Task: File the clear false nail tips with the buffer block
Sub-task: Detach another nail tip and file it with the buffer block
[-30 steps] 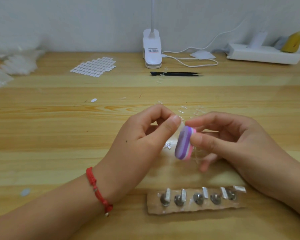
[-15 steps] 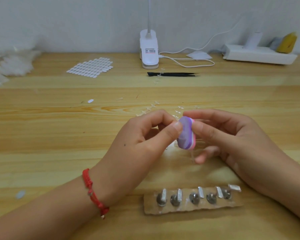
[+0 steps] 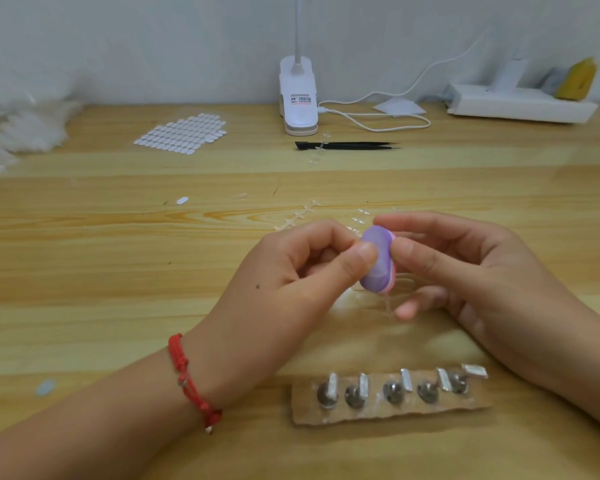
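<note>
- Just left of the buffer block [image 3: 378, 263], my left hand [image 3: 291, 282] has its grip pinched on a barely visible clear nail tip [image 3: 355, 250], which touches the block.
- Right of the block, my right hand [image 3: 471, 271] has its grip clamped on it.
- I judge this the filing step; next calls for light, short strokes.

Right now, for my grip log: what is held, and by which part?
Right hand pinches the buffer block near its top, pink side; what the left hand pinches cannot be told.

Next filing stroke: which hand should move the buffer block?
Right. The right hand holds the buffer block between thumb and fingers; the left hand pinches against its purple face, probably steadying a tip too clear to see.
</note>
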